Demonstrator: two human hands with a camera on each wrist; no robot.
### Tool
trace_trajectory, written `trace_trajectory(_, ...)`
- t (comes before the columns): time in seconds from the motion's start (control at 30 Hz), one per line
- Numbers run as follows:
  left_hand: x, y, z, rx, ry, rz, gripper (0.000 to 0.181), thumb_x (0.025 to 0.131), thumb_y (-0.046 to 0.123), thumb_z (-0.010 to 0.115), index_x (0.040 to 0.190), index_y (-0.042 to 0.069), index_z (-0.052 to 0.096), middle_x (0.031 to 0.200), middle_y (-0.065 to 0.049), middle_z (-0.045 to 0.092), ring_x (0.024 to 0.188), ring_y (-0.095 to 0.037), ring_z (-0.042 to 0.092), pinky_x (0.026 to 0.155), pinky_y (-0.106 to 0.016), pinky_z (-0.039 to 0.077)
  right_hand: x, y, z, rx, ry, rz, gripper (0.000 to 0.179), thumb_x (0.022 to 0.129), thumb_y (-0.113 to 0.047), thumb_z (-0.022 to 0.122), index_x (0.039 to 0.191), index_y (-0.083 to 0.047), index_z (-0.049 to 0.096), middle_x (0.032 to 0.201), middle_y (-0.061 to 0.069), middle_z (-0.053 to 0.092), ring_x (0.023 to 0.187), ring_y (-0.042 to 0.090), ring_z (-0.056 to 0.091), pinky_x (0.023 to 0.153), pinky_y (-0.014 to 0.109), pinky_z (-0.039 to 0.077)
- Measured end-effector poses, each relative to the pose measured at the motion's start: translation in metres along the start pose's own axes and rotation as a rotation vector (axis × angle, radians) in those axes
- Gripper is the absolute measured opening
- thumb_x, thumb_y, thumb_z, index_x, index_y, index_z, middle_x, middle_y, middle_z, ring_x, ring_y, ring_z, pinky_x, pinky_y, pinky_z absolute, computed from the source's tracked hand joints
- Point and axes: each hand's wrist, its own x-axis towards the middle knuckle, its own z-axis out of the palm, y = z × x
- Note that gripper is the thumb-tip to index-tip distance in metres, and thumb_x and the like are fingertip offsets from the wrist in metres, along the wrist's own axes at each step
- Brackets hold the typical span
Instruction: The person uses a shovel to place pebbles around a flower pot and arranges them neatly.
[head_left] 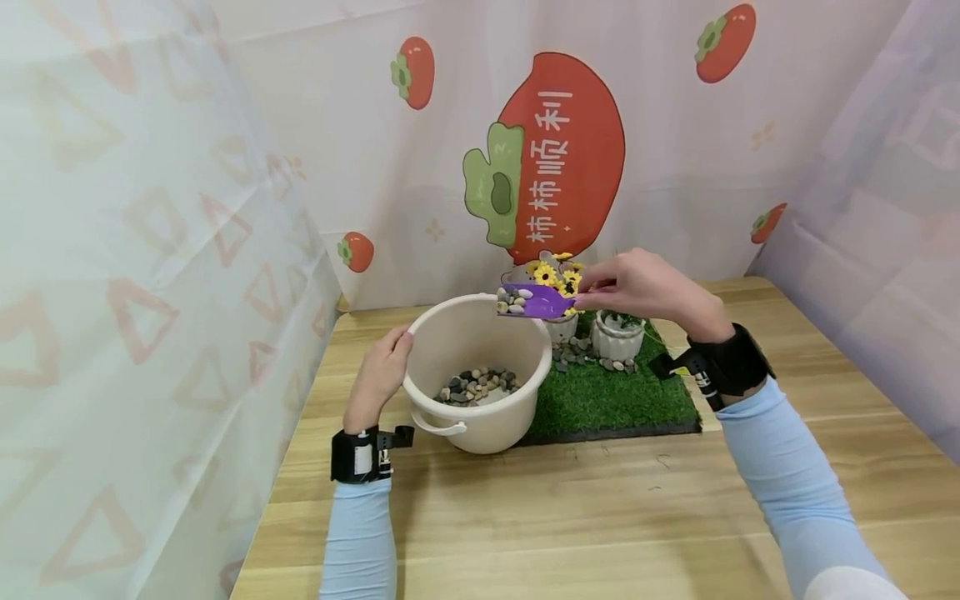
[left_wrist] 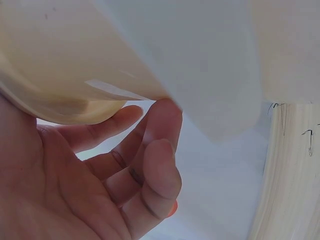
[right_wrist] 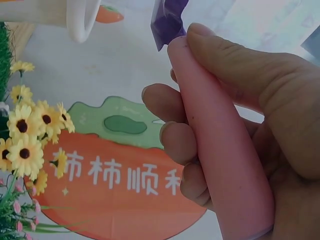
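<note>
My left hand [head_left: 380, 371] grips the left rim of a cream plastic bucket [head_left: 495, 429], thumb over the edge and fingers curled outside. Inside, grey and tan pebbles [head_left: 476, 386] cover part of the bottom. A small purple shovel [head_left: 546, 303] with a pink handle [right_wrist: 220, 135] is in my right hand [head_left: 645, 287], fingers wrapped round the handle. Its blade, held roughly level above the bucket's right rim, carries several pebbles [head_left: 513, 300]. In the left wrist view the left hand's fingers [left_wrist: 162, 120] touch the bucket's outer wall from below the rim.
Behind and right of the bucket lies a green turf mat [head_left: 615, 404] on the wooden table [head_left: 570, 517]. White pots [head_left: 617, 337], yellow flowers [head_left: 547, 273] and loose pebbles [head_left: 573, 352] stand on it. A printed curtain [head_left: 360, 150] hangs close behind the table. The bucket's handle [head_left: 438, 427] hangs down in front.
</note>
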Motion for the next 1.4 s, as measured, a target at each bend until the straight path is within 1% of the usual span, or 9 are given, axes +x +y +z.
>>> trace_trajectory(0.23,0.001,0.003,0.001,0.003,0.003,0.008,0.047,0.106,0.036,0.034,0.141,0.012,0.053,0.131,-0.02,0.062,0.11,-0.038,0.065,0.089,-0.052,0.053,-0.017,0.012,-0.006,0.008,0.006,0.06,0.013,0.092,-0.033,0.068,0.1,-0.026,0.074,0.082,-0.009,0.067,0.071,0.006,0.054,0.07,0.026,0.044)
trace_trajectory(0.5,0.0,0.002,0.0,0.014,0.011,-0.007,0.048,0.106,0.037,0.033,0.142,0.012,0.051,0.131,-0.02,0.061,0.111,-0.038,0.064,0.09,-0.053,0.052,-0.033,0.023,-0.007,-0.03,0.015,0.058,0.012,0.094,-0.031,0.065,0.1,-0.024,0.073,0.083,-0.012,0.064,0.071,0.004,0.052,0.069,0.027,0.04)
trace_trajectory(0.7,0.001,0.001,-0.001,0.01,0.018,0.008,0.048,0.106,0.038,0.033,0.141,0.012,0.052,0.131,-0.02,0.062,0.11,-0.038,0.065,0.088,-0.052,0.053,-0.041,0.026,-0.011,-0.035,0.015,0.076,0.009,0.094,-0.033,0.065,0.096,-0.028,0.073,0.08,-0.012,0.063,0.067,0.004,0.048,0.066,0.026,0.036)
trace_trajectory(0.77,0.001,0.0,-0.001,0.005,0.013,0.006,0.048,0.106,0.038,0.033,0.141,0.012,0.052,0.131,-0.02,0.062,0.109,-0.038,0.065,0.088,-0.052,0.054,-0.046,0.027,-0.011,-0.036,0.019,0.086,0.007,0.093,-0.034,0.066,0.091,-0.03,0.071,0.074,-0.013,0.059,0.064,0.003,0.045,0.063,0.026,0.034)
trace_trajectory(0.93,0.002,-0.002,0.001,-0.004,0.021,0.013,0.047,0.105,0.037,0.034,0.14,0.012,0.054,0.128,-0.02,0.064,0.106,-0.037,0.067,0.085,-0.05,0.055,-0.059,0.033,-0.012,-0.043,0.023,0.094,0.005,0.092,-0.032,0.069,0.089,-0.028,0.072,0.073,-0.014,0.062,0.059,0.001,0.045,0.059,0.023,0.034)
trace_trajectory(1.0,0.001,-0.001,0.002,-0.006,0.023,0.017,0.046,0.105,0.036,0.035,0.139,0.011,0.055,0.128,-0.02,0.064,0.105,-0.037,0.067,0.085,-0.049,0.055,-0.066,0.036,-0.011,-0.047,0.017,0.108,0.007,0.092,-0.03,0.069,0.094,-0.026,0.075,0.079,-0.012,0.067,0.061,0.0,0.049,0.059,0.023,0.038)
trace_trajectory(1.1,0.0,0.0,0.002,-0.01,0.017,0.013,0.046,0.106,0.036,0.035,0.139,0.011,0.054,0.128,-0.02,0.064,0.106,-0.037,0.067,0.084,-0.049,0.055,-0.075,0.042,-0.009,-0.05,0.008,0.131,0.009,0.091,-0.029,0.07,0.096,-0.024,0.076,0.084,-0.011,0.071,0.063,-0.002,0.053,0.059,0.023,0.042)
trace_trajectory(1.3,-0.001,0.001,0.002,-0.011,0.02,0.004,0.046,0.105,0.036,0.035,0.139,0.012,0.054,0.127,-0.02,0.064,0.105,-0.036,0.067,0.083,-0.048,0.056,-0.089,0.052,-0.002,-0.076,0.052,0.094,0.005,0.09,-0.027,0.071,0.088,-0.024,0.074,0.077,-0.015,0.064,0.058,-0.003,0.045,0.056,0.021,0.036)
trace_trajectory(1.4,-0.001,0.0,0.002,-0.014,0.024,0.009,0.046,0.106,0.037,0.035,0.139,0.012,0.055,0.126,-0.02,0.065,0.103,-0.036,0.068,0.081,-0.047,0.056,-0.093,0.054,-0.001,-0.069,0.041,0.134,0.005,0.091,-0.028,0.07,0.089,-0.025,0.074,0.077,-0.014,0.064,0.059,-0.002,0.046,0.057,0.022,0.037)
